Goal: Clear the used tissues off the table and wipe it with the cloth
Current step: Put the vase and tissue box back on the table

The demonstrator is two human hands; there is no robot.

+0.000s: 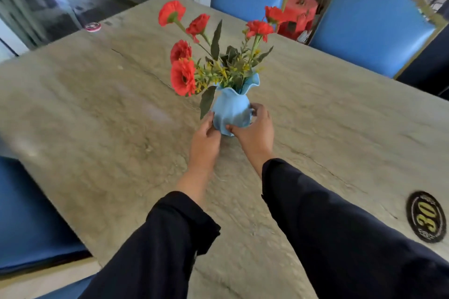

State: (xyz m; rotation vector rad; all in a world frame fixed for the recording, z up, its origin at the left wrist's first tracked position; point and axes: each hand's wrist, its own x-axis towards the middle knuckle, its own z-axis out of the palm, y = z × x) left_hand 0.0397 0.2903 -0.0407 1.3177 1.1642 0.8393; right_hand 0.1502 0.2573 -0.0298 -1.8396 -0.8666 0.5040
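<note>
Both hands, left hand (205, 139) and right hand (255, 133), clasped around ruffled light-blue ceramic vase (232, 114) of red flowers, mid-table on beige stone table (97, 104). No tissues or cloth visible. Best kept upright, gripped low, set down gently.

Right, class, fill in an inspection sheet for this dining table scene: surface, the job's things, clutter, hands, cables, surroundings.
Surface: stone-look table, bare over most of its top, no tissues in view.
Job's things: tissues and cloth, nothing seen.
Clutter: blue vase of red flowers near the middle; black oval plaque reading 30 at the near right edge; small red-rimmed round thing at the far left edge.
Hands: left hand and right hand both clasp the vase, fingers on its sides.
Cables: nothing seen.
Surroundings: blue chairs across the table; red stool behind them.
</note>
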